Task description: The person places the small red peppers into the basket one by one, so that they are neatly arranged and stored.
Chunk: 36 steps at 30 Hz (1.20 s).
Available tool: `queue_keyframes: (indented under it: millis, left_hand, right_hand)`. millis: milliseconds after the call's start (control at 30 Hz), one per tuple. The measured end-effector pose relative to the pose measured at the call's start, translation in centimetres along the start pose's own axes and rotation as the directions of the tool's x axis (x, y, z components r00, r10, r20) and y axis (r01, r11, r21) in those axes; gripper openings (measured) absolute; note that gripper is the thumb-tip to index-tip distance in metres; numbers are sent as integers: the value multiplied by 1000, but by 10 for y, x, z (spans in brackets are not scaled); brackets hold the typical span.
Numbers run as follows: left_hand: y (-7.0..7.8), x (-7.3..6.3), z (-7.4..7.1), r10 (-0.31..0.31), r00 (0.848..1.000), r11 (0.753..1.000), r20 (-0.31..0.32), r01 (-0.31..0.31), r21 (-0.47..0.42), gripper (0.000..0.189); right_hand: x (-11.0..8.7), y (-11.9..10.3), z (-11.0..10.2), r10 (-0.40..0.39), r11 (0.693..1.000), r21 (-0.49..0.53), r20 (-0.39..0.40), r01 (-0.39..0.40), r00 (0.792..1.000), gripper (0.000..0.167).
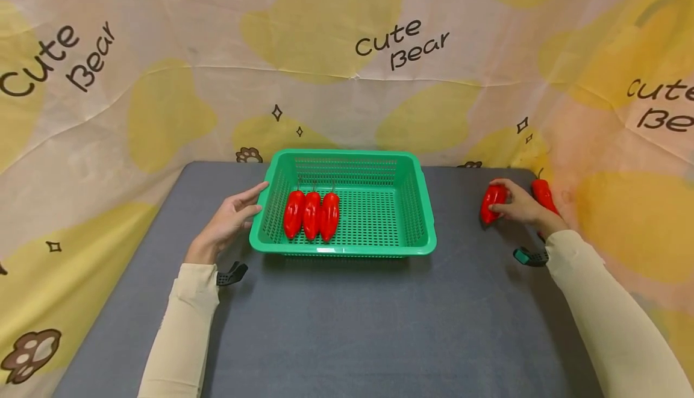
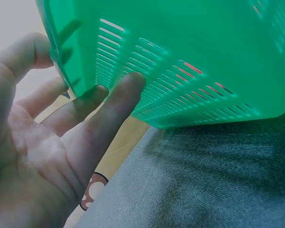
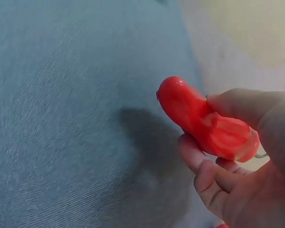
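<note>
A green perforated plastic basket (image 1: 347,250) stands on the table, with three glossy red chili peppers (image 1: 311,214) side by side in its left half, stems toward the back. My left hand (image 1: 230,223) is at the basket's left end. Its fingertips touch the outer slotted wall (image 2: 204,52) in the left wrist view, fingers (image 2: 116,102) only slightly bent. Off to the right of the basket, my right hand (image 1: 517,205) pinches another red chili pepper (image 1: 492,202) between thumb and fingers. The right wrist view shows this pepper (image 3: 190,109) above the table, its shadow below.
Another red chili pepper (image 1: 544,193) lies at the table's right edge, partly behind the right forearm. The grey cloth-covered table (image 1: 347,326) meets a printed fabric backdrop (image 1: 325,37) behind and at the sides.
</note>
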<state>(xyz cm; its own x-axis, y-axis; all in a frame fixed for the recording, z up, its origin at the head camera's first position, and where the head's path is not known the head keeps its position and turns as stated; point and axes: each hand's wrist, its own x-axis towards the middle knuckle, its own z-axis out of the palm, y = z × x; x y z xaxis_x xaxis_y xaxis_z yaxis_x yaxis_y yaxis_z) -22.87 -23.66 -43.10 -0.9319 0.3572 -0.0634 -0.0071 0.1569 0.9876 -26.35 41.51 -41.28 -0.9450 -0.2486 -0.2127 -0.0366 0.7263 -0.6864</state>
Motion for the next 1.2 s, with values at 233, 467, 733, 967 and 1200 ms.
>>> queue_keyframes:
  millis: [233, 467, 733, 967, 1200]
  left_hand:
    - [-1, 0, 1, 21, 1000, 1000, 4, -21, -2, 62]
    - [-2, 2, 3, 3, 1000, 1000, 9, -3, 0, 61]
    - [1, 0, 0, 0, 1000, 1000, 3, 0, -18, 62]
    - [2, -1, 0, -15, 1000, 999, -8, 15, 44, 60]
    - [4, 0, 1, -36, 999, 997, -21, 37, 74, 59]
  right_hand:
    - [-6, -16, -7, -31, 998, 57, -70, 35, 997, 67]
    - [-9, -29, -9, -67, 991, 110, -88, 77, 994, 69]
    - [-8, -59, -12, -132, 980, 137, -95, 145, 987, 69]
    - [-11, -85, -10, -150, 968, 193, -67, 161, 986, 70]
    - [-7, -101, -4, -238, 946, 210, -60, 246, 969, 68]
